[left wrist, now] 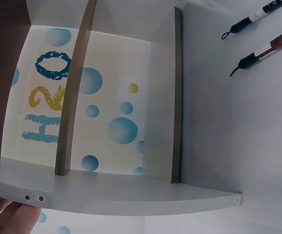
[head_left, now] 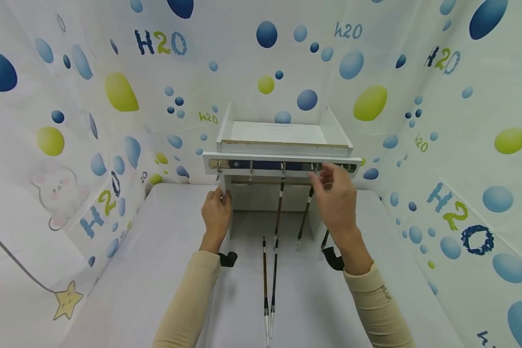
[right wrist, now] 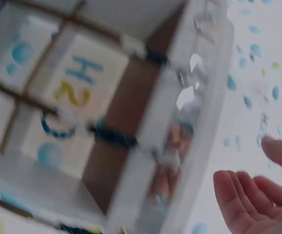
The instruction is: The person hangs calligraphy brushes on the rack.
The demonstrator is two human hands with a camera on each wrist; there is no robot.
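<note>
A white rack [head_left: 282, 147] with a row of metal hooks along its front bar stands on the table. My left hand [head_left: 216, 212] grips the rack's left side panel; in the left wrist view, fingers [left wrist: 21, 217] show below that panel's edge. From the hooks hang brushes: one near the middle [head_left: 279, 208], another [head_left: 305, 220] to its right, and a third [head_left: 325, 239] partly behind my right arm. My right hand [head_left: 337, 198] is raised by the right-hand hooks, holding nothing. The right wrist view shows its fingers [right wrist: 224, 190] loosely bent, apart from the bar.
Two brushes, a brown one [head_left: 265, 275] and a dark one [head_left: 274, 280], lie on the white table [head_left: 178, 232] before the rack, with clear tips toward me. A curtain [head_left: 243, 58] printed with blue and green dots surrounds the table at back and sides.
</note>
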